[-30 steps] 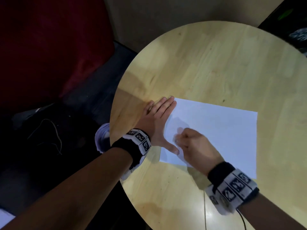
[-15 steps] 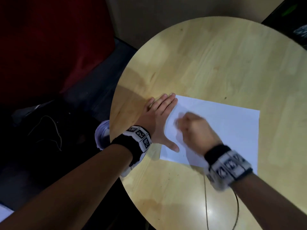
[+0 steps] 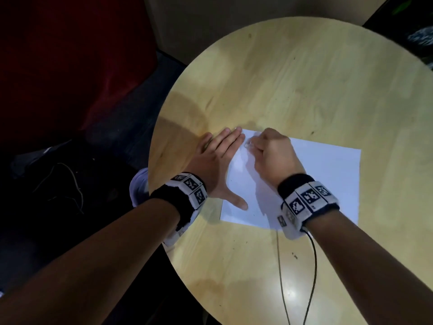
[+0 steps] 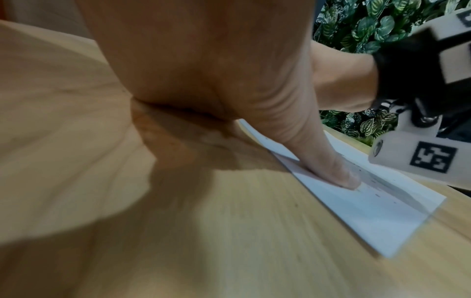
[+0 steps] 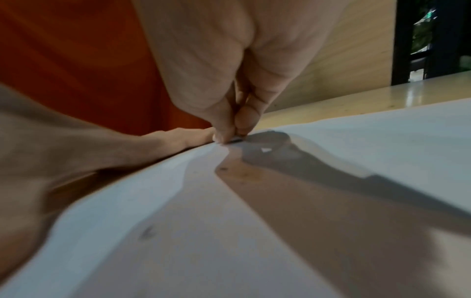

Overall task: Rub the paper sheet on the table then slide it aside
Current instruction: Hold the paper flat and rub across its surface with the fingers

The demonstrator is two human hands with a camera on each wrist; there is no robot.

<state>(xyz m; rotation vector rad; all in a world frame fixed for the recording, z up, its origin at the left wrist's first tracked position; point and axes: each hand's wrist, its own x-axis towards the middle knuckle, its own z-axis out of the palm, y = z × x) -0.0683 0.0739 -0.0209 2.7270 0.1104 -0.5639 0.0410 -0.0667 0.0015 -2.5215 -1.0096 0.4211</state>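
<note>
A white paper sheet (image 3: 316, 179) lies flat on the round wooden table (image 3: 304, 78). My left hand (image 3: 218, 165) presses flat on the sheet's left edge, fingers straight. Its thumb (image 4: 318, 157) rests on the paper (image 4: 382, 211). At the sheet's far left corner, my right hand (image 3: 271, 156) is curled into a fist. Its thumb and forefinger pinch a small piece (image 3: 248, 144) against the paper (image 5: 331, 151). The pinching fingertips (image 5: 229, 133) hide most of that piece, so I cannot identify it.
A thin black cable (image 3: 311, 277) runs from my right wristband over the table's near part. The table's curved left edge lies just beyond my left hand. Below it are a white object (image 3: 138, 186), a dark floor and red upholstery (image 3: 70, 66).
My right hand has moved away from me along the sheet's left side to its far left corner. The left hand and the sheet have stayed put.
</note>
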